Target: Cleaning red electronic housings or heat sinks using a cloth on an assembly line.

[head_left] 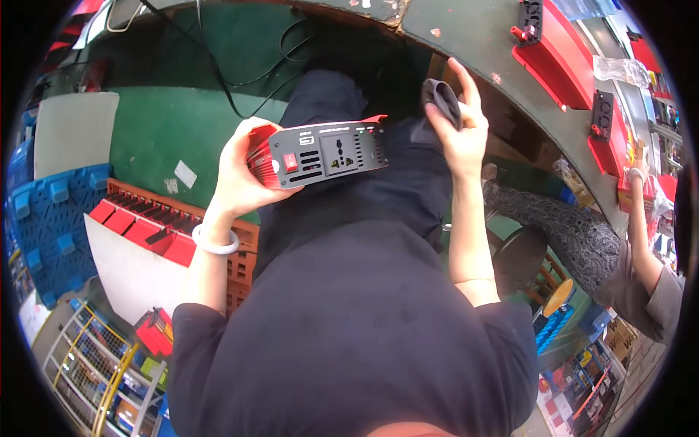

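Observation:
My left hand [239, 175] grips one end of a power inverter [338, 154] and holds it up over my lap. Its ribbed casing is red. The black end panel, tilted toward me, carries a red switch, a USB port, a socket and vent slots. To the right, apart from the inverter, my right hand [468, 138] pinches a dark grey cloth [443, 100] between thumb and fingers, with one finger stretched out. The cloth is bunched up, and part of it hides behind the fingers.
A dark green workbench [466, 36] curves ahead, bearing more red inverters [557, 65] at right. At left, an orange crate [244, 251] holds several red units beside a blue plastic pallet [58, 237]. Black cables [218, 80] hang ahead. Another person's arm [642, 233] reaches toward the bench.

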`<state>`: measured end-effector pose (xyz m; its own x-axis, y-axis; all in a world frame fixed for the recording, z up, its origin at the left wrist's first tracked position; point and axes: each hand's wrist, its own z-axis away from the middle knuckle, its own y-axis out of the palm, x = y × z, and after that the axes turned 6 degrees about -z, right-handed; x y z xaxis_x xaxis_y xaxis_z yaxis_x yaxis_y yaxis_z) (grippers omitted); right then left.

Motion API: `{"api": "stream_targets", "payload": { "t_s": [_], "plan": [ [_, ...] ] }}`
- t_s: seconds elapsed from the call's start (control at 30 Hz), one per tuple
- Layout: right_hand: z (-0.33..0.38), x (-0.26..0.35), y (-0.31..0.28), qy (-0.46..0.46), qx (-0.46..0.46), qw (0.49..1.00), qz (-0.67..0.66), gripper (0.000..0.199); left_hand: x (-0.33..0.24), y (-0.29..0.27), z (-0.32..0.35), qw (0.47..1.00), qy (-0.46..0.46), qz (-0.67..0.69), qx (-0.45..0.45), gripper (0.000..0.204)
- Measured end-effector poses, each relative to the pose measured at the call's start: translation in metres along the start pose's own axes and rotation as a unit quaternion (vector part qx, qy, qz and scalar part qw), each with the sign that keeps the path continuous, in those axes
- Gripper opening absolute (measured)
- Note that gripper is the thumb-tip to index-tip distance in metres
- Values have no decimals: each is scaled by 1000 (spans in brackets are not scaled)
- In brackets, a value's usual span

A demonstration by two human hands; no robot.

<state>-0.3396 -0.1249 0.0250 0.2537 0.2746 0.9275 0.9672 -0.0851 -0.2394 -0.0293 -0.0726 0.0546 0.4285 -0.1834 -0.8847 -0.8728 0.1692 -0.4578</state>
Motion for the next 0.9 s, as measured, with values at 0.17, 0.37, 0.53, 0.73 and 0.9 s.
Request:
{"api": "stream_targets", "payload": {
  "t_s": [0.17, 0.37, 0.53, 0.73, 0.9],
  "plan": [
    [-3, 25, -3, 210, -12, 904, -372, 24, 4, 2, -1, 1000, 18, -1, 1, 64],
    [5, 16, 13, 278, -29, 907, -315, 21, 2, 1, -5, 999, 32, -1, 4, 63],
    [12, 53, 9, 115, 70, 988, -80, 11, 3, 0, -1, 999, 22, 27, -14, 63],
    [13, 72, 23, 54, 167, 973, -148, 17, 8, 5, -2, 1000, 6, 12, 10, 68],
    [4, 83, 50, 53, 219, 968, -110, 15, 4, 3, 3, 1000, -8, 13, 22, 71]
  ]
}}
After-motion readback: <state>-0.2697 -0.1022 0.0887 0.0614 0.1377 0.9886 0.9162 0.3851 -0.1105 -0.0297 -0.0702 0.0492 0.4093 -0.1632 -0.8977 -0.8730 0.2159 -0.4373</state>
